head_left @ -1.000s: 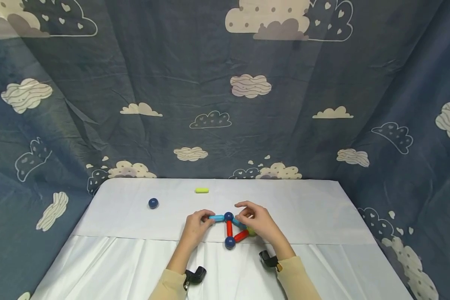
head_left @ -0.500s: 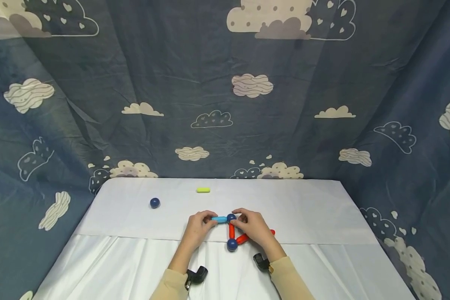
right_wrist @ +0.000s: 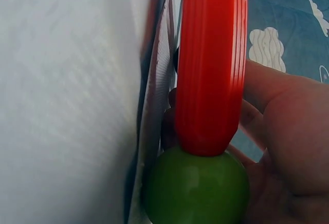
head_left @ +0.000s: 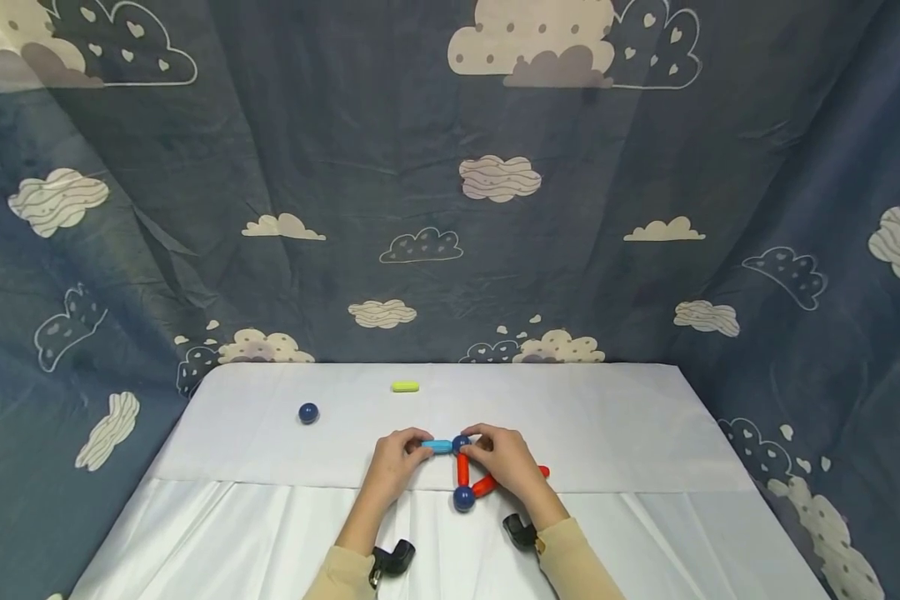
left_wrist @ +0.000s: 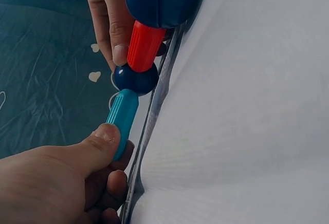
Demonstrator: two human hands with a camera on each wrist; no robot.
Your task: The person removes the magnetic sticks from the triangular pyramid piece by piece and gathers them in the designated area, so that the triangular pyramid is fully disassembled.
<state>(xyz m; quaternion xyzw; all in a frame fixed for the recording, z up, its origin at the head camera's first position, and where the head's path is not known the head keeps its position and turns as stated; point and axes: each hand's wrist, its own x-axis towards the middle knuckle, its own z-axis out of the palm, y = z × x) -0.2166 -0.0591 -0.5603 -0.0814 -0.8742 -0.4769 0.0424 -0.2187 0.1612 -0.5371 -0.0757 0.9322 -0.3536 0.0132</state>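
Observation:
My left hand (head_left: 392,467) pinches the outer end of a light blue magnetic stick (head_left: 439,447) between thumb and fingers. The stick's other end meets a dark blue ball (left_wrist: 136,78), which my right hand (head_left: 512,461) grips with thumb and fingertips. From this ball a red stick (head_left: 462,469) runs to a nearer dark blue ball (head_left: 463,498), where a second red stick (head_left: 484,486) angles off beneath the right hand. A green ball (right_wrist: 198,188) joined to a red stick fills the right wrist view. The right hand covers part of the assembly in the head view.
A loose dark blue ball (head_left: 308,412) lies on the white-covered table (head_left: 607,425), left of the hands. Behind them is a short yellow-green stick (head_left: 405,387). A dark cloud-print curtain (head_left: 420,183) stands behind the table and along both sides.
The right hand has shifted left and now grips the far dark blue ball. It covers a second light blue stick seen earlier, and a red end shows to its right. The left hand keeps its pinch.

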